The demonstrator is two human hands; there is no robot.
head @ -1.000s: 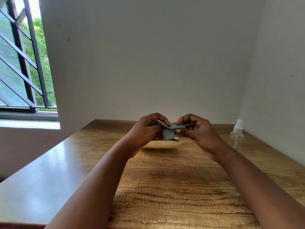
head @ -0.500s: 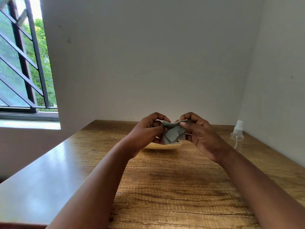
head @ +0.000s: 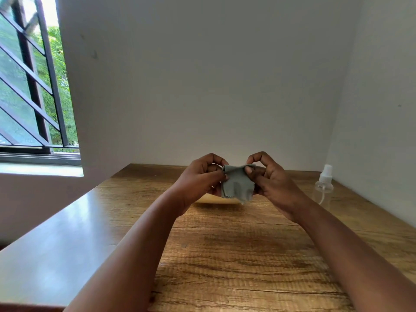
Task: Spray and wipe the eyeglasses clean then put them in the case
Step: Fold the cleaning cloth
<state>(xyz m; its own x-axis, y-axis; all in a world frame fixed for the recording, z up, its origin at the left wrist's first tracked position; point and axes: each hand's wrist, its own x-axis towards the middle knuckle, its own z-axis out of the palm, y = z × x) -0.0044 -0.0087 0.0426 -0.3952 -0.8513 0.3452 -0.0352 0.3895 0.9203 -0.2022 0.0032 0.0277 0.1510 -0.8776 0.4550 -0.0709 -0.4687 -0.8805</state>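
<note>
Spanning beneath both hands, the tabletop (head: 225, 255) carries a pale case (head: 216, 199) just behind the grip; a spray bottle (head: 324, 188) stands rightward. Left hand (head: 198, 183) and right hand (head: 272, 185) pinch a grey cloth (head: 236, 185). Eyeglasses unseen; wiping likely unfinished.

Both bare forearms reach in from the lower corners of the frame and converge just below the middle. The left hand (head: 198, 185) sits left of centre, knuckles up, fingers curled, thumb and forefinger pinching one top corner of the grey cloth (head: 236, 185). The right hand (head: 270, 183) mirrors it right of centre, forefinger arched high, thumb and fingertip pinching the other corner. The hands are close together, wrists slightly bent, and raised clear of the tabletop (head: 225, 255).
</note>
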